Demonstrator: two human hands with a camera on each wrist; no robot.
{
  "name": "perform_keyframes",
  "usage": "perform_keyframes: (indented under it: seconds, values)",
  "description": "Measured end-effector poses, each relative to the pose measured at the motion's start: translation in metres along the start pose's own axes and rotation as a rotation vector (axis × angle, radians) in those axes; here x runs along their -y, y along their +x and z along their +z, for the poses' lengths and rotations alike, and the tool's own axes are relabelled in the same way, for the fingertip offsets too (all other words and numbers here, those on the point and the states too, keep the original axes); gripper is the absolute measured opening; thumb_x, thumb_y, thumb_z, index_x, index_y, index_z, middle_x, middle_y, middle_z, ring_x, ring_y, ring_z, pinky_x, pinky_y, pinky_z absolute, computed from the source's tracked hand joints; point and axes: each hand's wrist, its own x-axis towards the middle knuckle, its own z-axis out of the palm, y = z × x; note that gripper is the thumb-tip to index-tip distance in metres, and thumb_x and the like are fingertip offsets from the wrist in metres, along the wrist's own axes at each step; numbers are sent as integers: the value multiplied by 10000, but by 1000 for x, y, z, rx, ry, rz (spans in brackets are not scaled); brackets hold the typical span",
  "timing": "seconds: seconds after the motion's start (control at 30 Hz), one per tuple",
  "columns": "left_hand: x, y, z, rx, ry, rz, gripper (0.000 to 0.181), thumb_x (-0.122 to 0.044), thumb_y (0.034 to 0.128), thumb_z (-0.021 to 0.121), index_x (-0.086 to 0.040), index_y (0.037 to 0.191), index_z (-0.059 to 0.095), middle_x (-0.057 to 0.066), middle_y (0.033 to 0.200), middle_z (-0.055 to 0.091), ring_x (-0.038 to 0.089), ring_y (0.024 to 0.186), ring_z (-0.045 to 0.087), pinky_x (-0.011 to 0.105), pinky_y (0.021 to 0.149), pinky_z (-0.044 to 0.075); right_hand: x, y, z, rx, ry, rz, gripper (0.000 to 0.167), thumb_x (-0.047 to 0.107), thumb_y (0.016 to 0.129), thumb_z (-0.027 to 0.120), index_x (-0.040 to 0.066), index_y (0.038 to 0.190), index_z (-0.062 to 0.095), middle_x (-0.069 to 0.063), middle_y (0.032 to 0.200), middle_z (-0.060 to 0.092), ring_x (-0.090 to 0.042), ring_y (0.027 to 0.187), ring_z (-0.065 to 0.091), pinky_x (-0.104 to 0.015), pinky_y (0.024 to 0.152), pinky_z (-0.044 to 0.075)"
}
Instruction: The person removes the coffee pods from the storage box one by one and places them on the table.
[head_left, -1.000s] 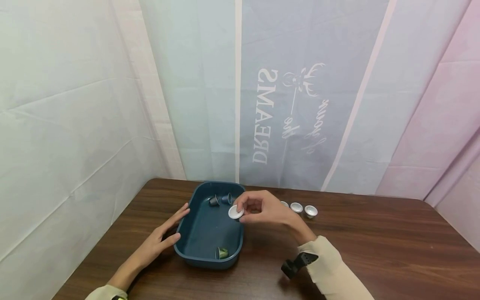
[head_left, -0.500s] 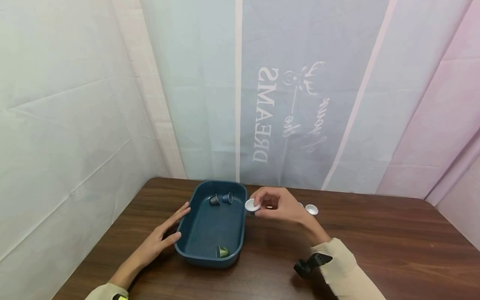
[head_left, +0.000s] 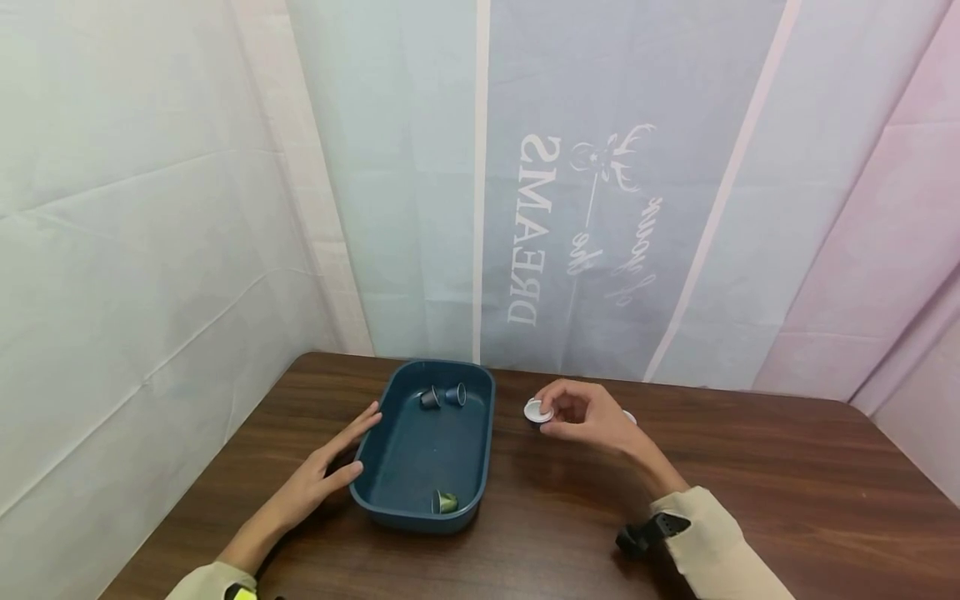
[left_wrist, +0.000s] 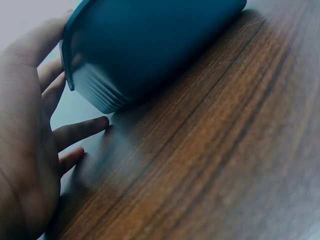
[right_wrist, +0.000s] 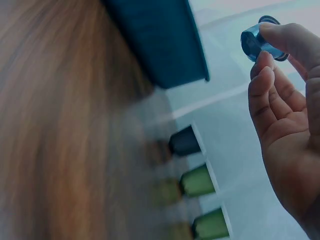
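Tub (head_left: pixel 420 454): on the counter (head_left: pixel 750 475); 3 capsules (head_left: pixel 455 395) inside;
Right hand (head_left: pixel 588 417): grip pinching 1 blue capsule (right_wrist: pixel 252 45), right of the tub;
Left hand (head_left: pixel 303 492): grip apart, fingers at the tub's left rim;
Capsule row (right_wrist: pixel 197 181): 3, right of the tub

The hanging cloth (head_left: pixel 405 208) bears a sideways "DREAMS" (head_left: pixel 534 229), "the" (head_left: pixel 582 252) and an antlered emblem (head_left: pixel 611 158).

Smooth plastic tub (head_left: pixel 423 454), faintly glossy; shiny, metallic-looking held capsule (right_wrist: pixel 251 44); smooth wood-grained table (head_left: pixel 555 508) with soft sheen; matt, creased cloth curtain (head_left: pixel 405 217).
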Motion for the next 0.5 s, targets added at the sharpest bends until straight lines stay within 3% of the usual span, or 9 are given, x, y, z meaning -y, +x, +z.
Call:
perform_keyframes:
  seconds: [0.3, 0.5]
  values:
    - [-1, 0, -1, 2, 9, -10, 578, -30, 977, 459, -112, 1517, 267, 41, 1592, 135, 196, 1434, 173, 325, 1061, 258, -22, -12, -4, 31, 69, 60, 214, -41, 793, 743, 23, 943, 606, -212, 1060, 562, -152, 791, 627, -283, 619, 518]
    - [-1, 1, -2, 3, -1, -6, 580, -23, 975, 458, -108, 1516, 268, 35, 1592, 135, 198, 1436, 168, 290, 1061, 250, -34, -15, -4, 19, 66, 91, 225, -28, 785, 755, 30, 946, 609, -197, 1074, 560, -219, 735, 642, -380, 498, 508]
